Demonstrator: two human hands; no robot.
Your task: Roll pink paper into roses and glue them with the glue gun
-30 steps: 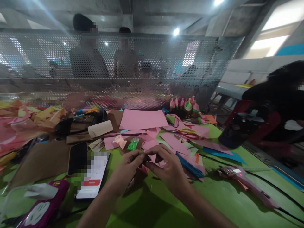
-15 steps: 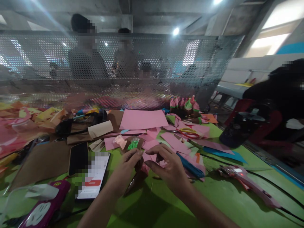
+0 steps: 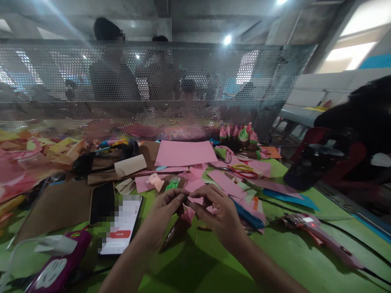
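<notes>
Both hands are close together above the green table. My left hand is pinched, its fingertips on something too small or dark to make out. My right hand has curled fingers, with thumb and index tips meeting at the same spot; what they grip is hidden. Just below, between the wrists, a brown paper cone lies tilted with a pink paper piece at its wide end. Whether my left hand also touches the cone, I cannot tell. Behind the left fingers lie a green shiny bundle and a crumpled pale-pink piece.
A pink glue gun with its cord lies right. Scissors, pink sheets and finished paper cones are at the back. Two phones and a purple power strip lie left. A perforated metal screen stands behind.
My right hand's fingertips have come in to meet those of my left hand, closing the small gap between them. The cone stays nearly where it was.
</notes>
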